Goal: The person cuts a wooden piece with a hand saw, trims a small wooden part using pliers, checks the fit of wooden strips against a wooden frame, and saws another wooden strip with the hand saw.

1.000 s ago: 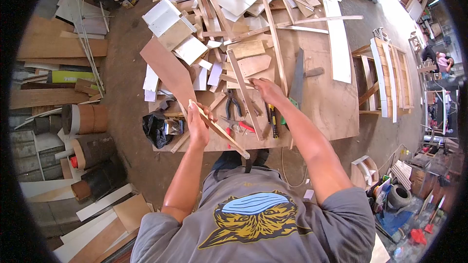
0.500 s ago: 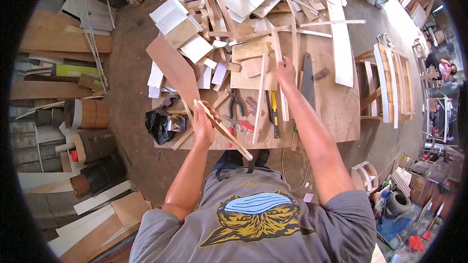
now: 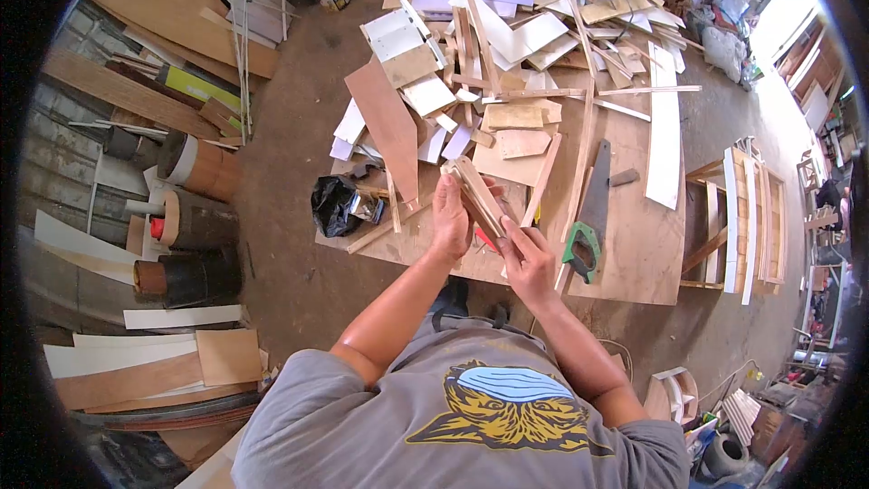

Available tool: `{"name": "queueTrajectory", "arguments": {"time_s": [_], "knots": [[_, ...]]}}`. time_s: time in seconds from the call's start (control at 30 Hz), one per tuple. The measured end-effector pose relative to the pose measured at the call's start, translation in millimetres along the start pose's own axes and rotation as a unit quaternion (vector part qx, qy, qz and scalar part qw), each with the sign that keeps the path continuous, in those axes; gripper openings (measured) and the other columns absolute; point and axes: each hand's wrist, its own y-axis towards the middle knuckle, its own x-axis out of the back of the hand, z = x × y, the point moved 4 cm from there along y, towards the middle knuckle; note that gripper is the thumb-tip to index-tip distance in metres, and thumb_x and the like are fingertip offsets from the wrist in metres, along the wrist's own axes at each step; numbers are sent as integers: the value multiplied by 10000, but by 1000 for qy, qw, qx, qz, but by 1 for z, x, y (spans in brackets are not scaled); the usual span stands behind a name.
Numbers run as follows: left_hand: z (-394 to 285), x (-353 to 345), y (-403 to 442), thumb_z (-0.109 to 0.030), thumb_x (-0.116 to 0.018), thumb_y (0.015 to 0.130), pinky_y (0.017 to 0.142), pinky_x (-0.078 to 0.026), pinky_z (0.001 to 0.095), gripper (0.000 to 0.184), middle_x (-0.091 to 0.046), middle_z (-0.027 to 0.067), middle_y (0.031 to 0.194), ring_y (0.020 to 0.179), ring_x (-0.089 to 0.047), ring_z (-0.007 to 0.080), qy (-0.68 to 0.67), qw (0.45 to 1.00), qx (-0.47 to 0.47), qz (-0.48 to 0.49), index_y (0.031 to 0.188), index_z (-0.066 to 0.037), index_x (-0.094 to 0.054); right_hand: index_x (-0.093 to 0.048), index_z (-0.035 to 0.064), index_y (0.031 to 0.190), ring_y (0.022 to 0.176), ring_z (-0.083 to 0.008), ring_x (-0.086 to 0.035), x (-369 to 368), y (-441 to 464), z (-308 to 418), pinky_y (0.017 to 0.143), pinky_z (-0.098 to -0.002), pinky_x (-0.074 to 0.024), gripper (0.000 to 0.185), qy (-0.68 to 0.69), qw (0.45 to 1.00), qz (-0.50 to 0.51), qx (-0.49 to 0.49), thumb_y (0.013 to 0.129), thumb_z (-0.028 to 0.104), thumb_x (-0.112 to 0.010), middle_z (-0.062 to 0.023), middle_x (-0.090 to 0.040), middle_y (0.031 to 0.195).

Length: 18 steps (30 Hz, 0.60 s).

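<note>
Above the near edge of the worktable [image 3: 638, 254], I hold some narrow wooden strips [image 3: 477, 192] lying side by side. My left hand [image 3: 451, 217] is closed around their far end, thumb along the side. At the near end, my right hand [image 3: 529, 261] grips the strips with its fingers. Just right of that hand lies a handsaw [image 3: 595, 204] with a green handle. A brown angled board [image 3: 385, 127] rests beyond my left hand. Part of a red-handled tool [image 3: 486, 239] shows beneath the strips.
Offcuts and boards [image 3: 534, 36] pile up at the table's back. A black plastic bag [image 3: 334, 207] sits at its left corner. A slatted wooden frame [image 3: 747, 217] stands to the right; sheet rolls [image 3: 204, 217] lie at left.
My right hand has come back from the strip it gripped farther out on the table and now holds strips beside my left hand. The view has shifted, and the saw's green handle now shows.
</note>
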Motion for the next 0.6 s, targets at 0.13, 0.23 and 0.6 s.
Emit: {"name": "queueTrajectory", "arguments": {"time_s": [0.13, 0.23, 0.6], "knots": [[2, -25, -32, -533, -395, 1056, 794, -611, 453, 499, -669, 143, 1068, 961, -715, 330, -6, 999, -32, 33, 1226, -77, -505, -707, 53, 1238, 738, -242, -653, 27, -22, 14, 632, -346, -520, 372, 11, 999, -25, 44, 870, 10, -737, -142, -679, 879], [5, -36, -58, -535, -383, 1059, 796, -610, 470, 497, -657, 149, 1074, 959, -709, 343, -9, 999, -36, 37, 1227, -79, -490, -713, 35, 1226, 738, -226, -662, 44, -42, 24, 631, -325, -524, 354, 7, 999, -16, 43, 874, -2, -731, -144, -689, 884], [13, -57, -123, -542, -393, 1058, 720, -597, 424, 481, -621, 107, 930, 788, -683, 266, -48, 998, -31, 39, 1123, -79, -503, -695, 69, 1274, 776, -241, -678, 67, -103, 31, 669, -330, -538, 463, 62, 998, 4, 10, 834, -76, -688, -151, -688, 918]]}}
